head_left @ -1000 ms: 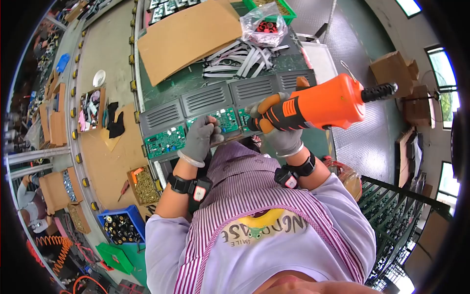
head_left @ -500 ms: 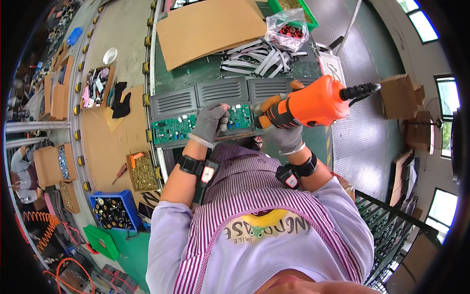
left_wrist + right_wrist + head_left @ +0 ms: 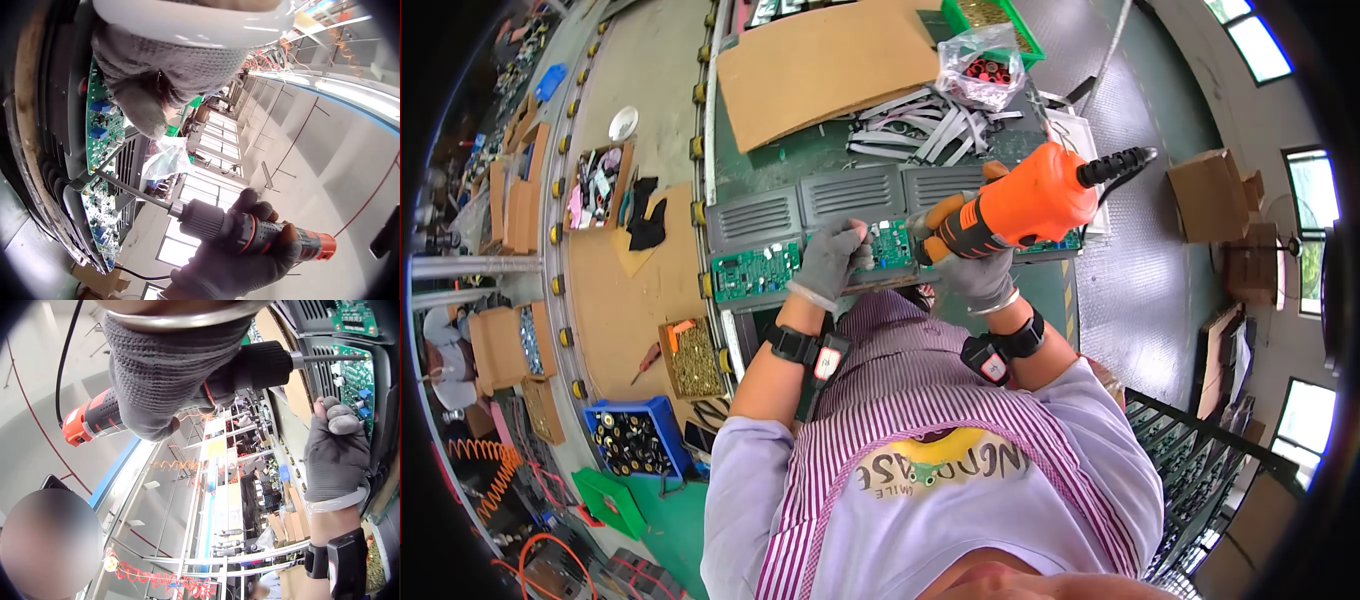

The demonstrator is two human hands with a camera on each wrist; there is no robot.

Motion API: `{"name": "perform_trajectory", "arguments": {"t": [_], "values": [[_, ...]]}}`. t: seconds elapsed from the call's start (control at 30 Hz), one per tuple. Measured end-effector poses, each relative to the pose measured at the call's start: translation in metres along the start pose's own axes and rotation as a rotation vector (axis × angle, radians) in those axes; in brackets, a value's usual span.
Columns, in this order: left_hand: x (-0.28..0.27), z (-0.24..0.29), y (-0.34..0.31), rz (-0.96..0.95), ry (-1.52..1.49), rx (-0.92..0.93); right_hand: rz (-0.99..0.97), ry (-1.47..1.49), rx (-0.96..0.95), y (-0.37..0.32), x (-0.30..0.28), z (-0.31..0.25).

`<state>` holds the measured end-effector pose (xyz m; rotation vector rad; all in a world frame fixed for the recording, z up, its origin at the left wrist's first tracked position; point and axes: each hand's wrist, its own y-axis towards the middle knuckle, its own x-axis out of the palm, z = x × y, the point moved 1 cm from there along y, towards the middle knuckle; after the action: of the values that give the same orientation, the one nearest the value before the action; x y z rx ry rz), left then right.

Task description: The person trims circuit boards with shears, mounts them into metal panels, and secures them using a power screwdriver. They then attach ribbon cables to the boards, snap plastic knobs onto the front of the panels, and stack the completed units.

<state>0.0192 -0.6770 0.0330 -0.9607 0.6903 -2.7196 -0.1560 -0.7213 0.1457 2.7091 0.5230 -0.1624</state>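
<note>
My gloved right hand [image 3: 977,275] grips an orange and black power screwdriver [image 3: 1040,200]. Its shaft reaches a screw spot by the edge of a green circuit board [image 3: 351,378] in the right wrist view, and the left wrist view shows the bit [image 3: 100,172] meeting that board's corner. Beside it, my gloved left hand [image 3: 828,262] is curled over the board, its bare fingertip near the blue parts; whether something small lies within the fingers cannot be told. The boards sit along the near edge of grey louvred panels [image 3: 850,195] standing in a row.
Beyond the panels lie a cardboard sheet [image 3: 830,65], a pile of grey strips [image 3: 930,125] and a plastic bag of red parts [image 3: 985,75]. A green tray [image 3: 1030,50] stands behind. Left are a blue bin [image 3: 670,430], a box of screws [image 3: 695,360] and a red-handled screwdriver [image 3: 646,362].
Over the last second the head view has shifted, so the bench sits farther right in it. In the last half second the orange driver has tipped slightly, its rear end moving left and up in view.
</note>
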Motion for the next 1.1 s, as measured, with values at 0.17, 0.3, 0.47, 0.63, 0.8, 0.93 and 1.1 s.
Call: {"name": "perform_trajectory", "arguments": {"t": [0.17, 0.3, 0.47, 0.63, 0.8, 0.93, 1.1], "values": [[0.003, 0.000, 0.001, 0.018, 0.096, 0.003, 0.300, 0.232, -0.128, 0.009, -0.050, -0.005], [-0.004, -0.002, 0.005, -0.025, 0.021, -0.012, 0.888, -0.330, -0.311, -0.014, -0.153, -0.019], [-0.005, 0.000, 0.003, -0.077, -0.021, -0.040, 1.107, -0.561, -0.092, -0.107, -0.232, -0.030], [0.013, 0.014, -0.010, -0.179, 0.045, -0.068, 1.090, -0.688, 0.043, -0.136, -0.207, -0.030], [0.001, 0.021, -0.014, -0.215, 0.034, -0.054, 1.060, -0.960, -0.097, -0.133, -0.229, -0.061], [-0.018, 0.024, -0.019, -0.188, -0.019, -0.046, 1.004, -1.458, 0.006, -0.141, -0.262, -0.105], [-0.008, 0.024, -0.022, -0.215, 0.005, -0.058, 1.093, -0.598, 0.115, -0.137, -0.239, -0.105]]}}
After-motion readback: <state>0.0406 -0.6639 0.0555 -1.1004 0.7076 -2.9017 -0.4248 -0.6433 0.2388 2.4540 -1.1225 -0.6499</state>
